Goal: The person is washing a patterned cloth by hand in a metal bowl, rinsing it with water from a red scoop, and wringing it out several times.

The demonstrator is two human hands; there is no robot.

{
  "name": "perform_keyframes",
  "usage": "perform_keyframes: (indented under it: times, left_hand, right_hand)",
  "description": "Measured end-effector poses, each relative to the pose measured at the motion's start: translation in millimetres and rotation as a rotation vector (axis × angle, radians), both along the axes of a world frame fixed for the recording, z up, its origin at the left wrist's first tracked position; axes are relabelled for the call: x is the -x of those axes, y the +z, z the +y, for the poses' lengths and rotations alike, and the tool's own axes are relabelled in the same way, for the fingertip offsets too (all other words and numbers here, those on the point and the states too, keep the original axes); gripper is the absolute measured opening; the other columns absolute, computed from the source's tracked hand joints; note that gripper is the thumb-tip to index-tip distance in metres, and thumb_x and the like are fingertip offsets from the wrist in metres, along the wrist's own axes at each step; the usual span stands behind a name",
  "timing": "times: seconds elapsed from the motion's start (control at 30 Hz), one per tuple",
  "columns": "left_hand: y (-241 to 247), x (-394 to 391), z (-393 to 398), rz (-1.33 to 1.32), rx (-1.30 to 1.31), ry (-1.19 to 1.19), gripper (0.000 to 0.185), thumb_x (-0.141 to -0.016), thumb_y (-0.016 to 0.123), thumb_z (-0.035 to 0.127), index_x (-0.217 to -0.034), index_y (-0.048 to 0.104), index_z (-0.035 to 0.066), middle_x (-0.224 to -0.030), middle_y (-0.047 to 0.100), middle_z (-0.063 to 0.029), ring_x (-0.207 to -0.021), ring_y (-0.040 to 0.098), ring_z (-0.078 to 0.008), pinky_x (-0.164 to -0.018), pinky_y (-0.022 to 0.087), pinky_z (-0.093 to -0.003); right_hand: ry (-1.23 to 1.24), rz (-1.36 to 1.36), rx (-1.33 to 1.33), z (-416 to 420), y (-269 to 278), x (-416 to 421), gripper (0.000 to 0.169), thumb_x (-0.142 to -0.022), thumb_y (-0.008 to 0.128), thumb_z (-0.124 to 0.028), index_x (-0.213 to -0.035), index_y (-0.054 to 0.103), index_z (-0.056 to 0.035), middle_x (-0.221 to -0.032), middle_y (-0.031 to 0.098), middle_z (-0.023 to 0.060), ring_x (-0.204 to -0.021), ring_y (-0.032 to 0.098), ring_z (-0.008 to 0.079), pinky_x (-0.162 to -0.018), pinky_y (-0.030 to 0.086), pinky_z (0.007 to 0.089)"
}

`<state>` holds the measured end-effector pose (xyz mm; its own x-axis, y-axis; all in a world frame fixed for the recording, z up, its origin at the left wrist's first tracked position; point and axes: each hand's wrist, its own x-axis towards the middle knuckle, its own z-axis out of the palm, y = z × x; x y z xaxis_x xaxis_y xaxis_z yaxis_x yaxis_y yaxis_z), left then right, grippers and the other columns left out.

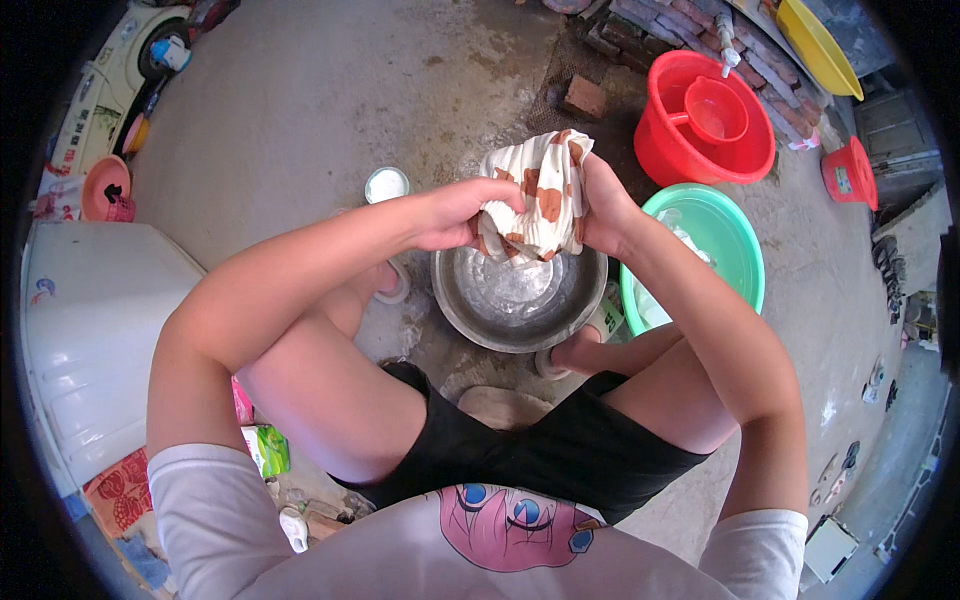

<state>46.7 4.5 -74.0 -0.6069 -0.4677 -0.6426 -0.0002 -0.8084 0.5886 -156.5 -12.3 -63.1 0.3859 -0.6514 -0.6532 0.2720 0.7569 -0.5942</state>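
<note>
A bunched white cloth with brown patches (546,191) is held up between both hands, above the far part of a round metal basin (517,300) on the floor. My left hand (461,214) grips the cloth's left side, its thumb lying across the front. My right hand (606,206) holds the right edge, with its fingers mostly hidden behind the fabric. Shallow water seems to lie in the basin. Right beside it, a green plastic basin (739,251) contains pale cloth in water, partly covered by my right forearm.
Beyond the green basin stands a red tub (652,142) with a red dipper (716,109) inside, under a tap (727,52). A small bowl of white powder (388,184) sits left of the hands. A loose brick (585,97) lies ahead; a white appliance (112,300) is at left.
</note>
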Motion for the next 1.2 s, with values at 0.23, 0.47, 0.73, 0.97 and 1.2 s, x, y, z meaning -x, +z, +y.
perform_keyframes:
  times: [0.23, 0.47, 0.73, 0.97, 1.2]
  left_hand:
    - [23.5, 0.0, -1.2, -0.11, 0.073, 0.148, 0.047, -0.081, 0.063, 0.021, -0.124, 0.061, 0.001, -0.117, 0.07, -0.0131, -0.106, 0.067, -0.0253, -0.097, 0.054, -0.0437]
    - [9.5, -8.8, -6.7, 0.062, 0.109, 0.194, 0.058, -0.086, 0.06, 0.023, -0.139, 0.05, 0.001, -0.133, 0.062, -0.0151, -0.118, 0.064, -0.0285, -0.1, 0.054, -0.0472]
    - [2.8, 21.3, 13.2, 0.016, 0.184, 0.118, 0.051, -0.101, 0.059, 0.047, -0.138, 0.055, 0.012, -0.125, 0.067, -0.0036, -0.108, 0.066, -0.0163, -0.082, 0.056, -0.0358]
    - [-15.6, 45.7, 24.4, -0.317, 0.271, 0.332, 0.069, -0.102, 0.044, 0.066, -0.143, 0.054, 0.011, -0.13, 0.065, -0.0055, -0.112, 0.063, -0.0165, -0.091, 0.051, -0.0348]
    - [-33.8, 61.1, 22.9, -0.612, 0.383, 0.418, 0.077, -0.101, 0.045, 0.064, -0.137, 0.059, -0.003, -0.131, 0.065, -0.0178, -0.122, 0.06, -0.0256, -0.102, 0.044, -0.0401]
  right_hand:
    - [-0.185, -0.223, -0.037, 14.8, -3.3, 9.9, 0.054, -0.103, 0.028, -0.036, -0.139, 0.053, -0.0049, -0.144, 0.056, 0.0177, -0.132, 0.054, 0.0362, -0.116, 0.037, 0.0549]
    - [-0.099, -0.198, 0.009, 17.2, 4.8, 18.6, 0.075, -0.096, 0.04, -0.059, -0.15, 0.045, -0.0068, -0.148, 0.054, 0.0142, -0.136, 0.052, 0.0325, -0.115, 0.032, 0.0593]
    - [-0.001, -0.1, 0.209, 27.9, -3.0, -17.3, 0.063, -0.101, 0.045, -0.065, -0.131, 0.061, -0.0113, -0.116, 0.071, 0.0071, -0.099, 0.071, 0.0218, -0.078, 0.058, 0.0403]
    - [-0.093, 0.005, 0.138, 31.4, -22.7, -39.0, 0.06, -0.102, 0.046, -0.062, -0.121, 0.065, -0.0081, -0.111, 0.07, 0.0101, -0.096, 0.069, 0.0225, -0.079, 0.057, 0.0406]
    - [-0.239, 0.435, 0.086, 23.0, -54.2, -53.3, 0.072, -0.103, 0.048, -0.055, -0.135, 0.056, 0.0081, -0.132, 0.063, 0.0225, -0.12, 0.061, 0.0329, -0.1, 0.047, 0.0482]
